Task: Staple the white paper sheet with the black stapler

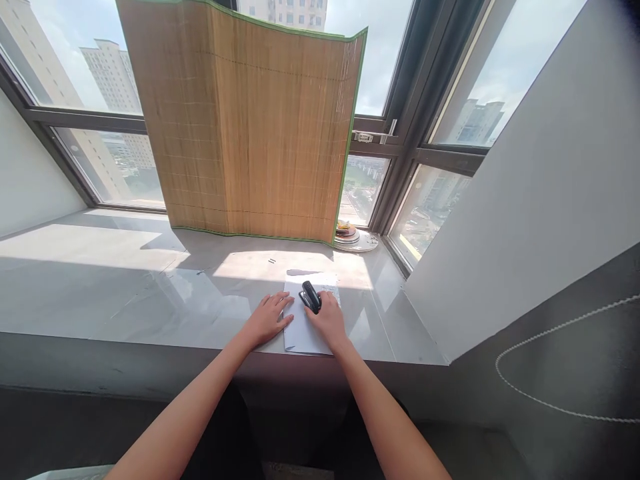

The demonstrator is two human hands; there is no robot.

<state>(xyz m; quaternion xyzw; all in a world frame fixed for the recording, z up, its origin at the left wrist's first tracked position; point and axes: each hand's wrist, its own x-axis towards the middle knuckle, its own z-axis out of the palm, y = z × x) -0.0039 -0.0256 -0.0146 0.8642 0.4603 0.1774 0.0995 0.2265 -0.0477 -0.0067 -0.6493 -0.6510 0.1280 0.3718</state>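
Note:
White paper (pixel 305 337) lies on the window sill in front of me, with some handwriting at its upper right. My right hand (pixel 327 320) is closed around the rear of a black stapler (pixel 311 295), which rests over the paper and points up and to the left. My left hand (pixel 270 319) lies flat with its fingers spread, the fingertips at the paper's left edge. It holds nothing. Whether the stapler's jaws touch the paper's edge I cannot tell.
Two small staple strips (pixel 272 261) lie on the sill (pixel 125 300) beyond the paper. A green-edged bamboo mat (pixel 265 133) stands against the window. Stacked plates (pixel 357 241) sit at the right corner. A beaded cord (pixel 530 397) hangs at the far right.

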